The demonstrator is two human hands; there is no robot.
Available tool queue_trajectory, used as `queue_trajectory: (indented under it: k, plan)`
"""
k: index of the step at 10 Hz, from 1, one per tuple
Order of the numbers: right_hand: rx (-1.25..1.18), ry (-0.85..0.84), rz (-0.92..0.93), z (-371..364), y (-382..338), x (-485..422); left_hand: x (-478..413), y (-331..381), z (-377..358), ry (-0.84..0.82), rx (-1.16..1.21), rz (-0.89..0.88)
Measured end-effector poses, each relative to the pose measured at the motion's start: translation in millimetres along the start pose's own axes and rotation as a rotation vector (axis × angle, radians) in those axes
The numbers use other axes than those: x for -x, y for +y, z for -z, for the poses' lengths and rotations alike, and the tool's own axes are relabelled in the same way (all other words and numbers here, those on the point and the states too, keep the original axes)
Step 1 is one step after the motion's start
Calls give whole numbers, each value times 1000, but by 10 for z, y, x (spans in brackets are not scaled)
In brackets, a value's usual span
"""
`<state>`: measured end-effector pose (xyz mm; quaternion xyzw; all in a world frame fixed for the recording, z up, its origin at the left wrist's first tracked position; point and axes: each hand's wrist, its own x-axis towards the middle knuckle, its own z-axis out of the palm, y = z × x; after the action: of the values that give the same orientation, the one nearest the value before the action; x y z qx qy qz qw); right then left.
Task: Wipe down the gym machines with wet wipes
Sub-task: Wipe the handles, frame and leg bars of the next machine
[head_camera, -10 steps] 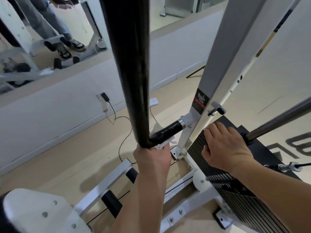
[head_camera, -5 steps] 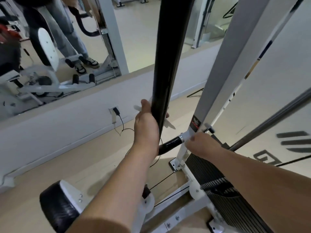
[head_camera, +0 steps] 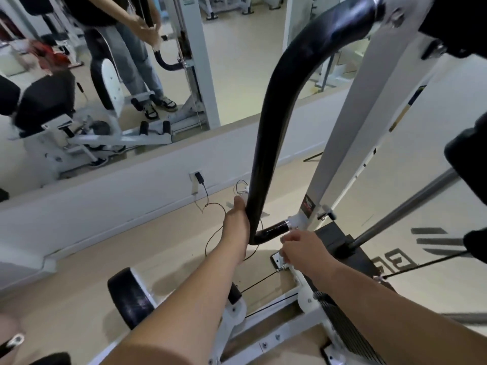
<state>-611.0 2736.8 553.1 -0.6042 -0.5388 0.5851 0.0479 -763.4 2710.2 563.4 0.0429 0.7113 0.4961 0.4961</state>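
Fingers (head_camera: 239, 204) L hand (head_camera: 235, 225) clamp wipe (head_camera: 243, 196) rnd black bar (head_camera: 266, 154) | R hand (head_camera: 303, 248) nr bar base, grip unclear

A mirror (head_camera: 237, 75) tops the low wall (head_camera: 105, 201); 1 plug (head_camera: 199, 177) is socketed there, its cable (head_camera: 207, 196) trailing across the floor (head_camera: 79, 285).

Soft daylight; blurred, warped edges

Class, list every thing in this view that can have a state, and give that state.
left hand, grips black bar low down
wet wipe, pinned against bar, mostly hidden
black bar, upright, fixed to white frame
right hand, loosely curled, holding nothing seen
charger, plugged into wall socket
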Motion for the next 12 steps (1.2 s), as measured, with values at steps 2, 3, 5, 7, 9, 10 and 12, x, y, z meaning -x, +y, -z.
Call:
queue_trajectory:
  k: [2, 3, 5, 7, 9, 10, 12]
  plan:
    - [-253, -183, 65, 94, -452, 395, 813, 442, 387, 128, 231, -145]
    - [-273, -484, 152, 158, -572, 636, 1083, 398, 467, 4, 312, -10]
    - [-371, -784, 143, 201, -554, 731, 1228, 252, 498, -334, 402, 134]
    - [-334, -498, -40, 321, -468, 592, 1082, 108, 431, -98, 160, 91]
    - [-284, 154, -119, 511, -233, -2, 834, -87, 384, 57, 86, 179]
    - [-169, 233, -40, 389, -308, -173, 722, -119, 371, 98, 160, 214]
    - [-417, -71, -54, -166, -569, -269, 496, -105, 354, 77, 161, 169]
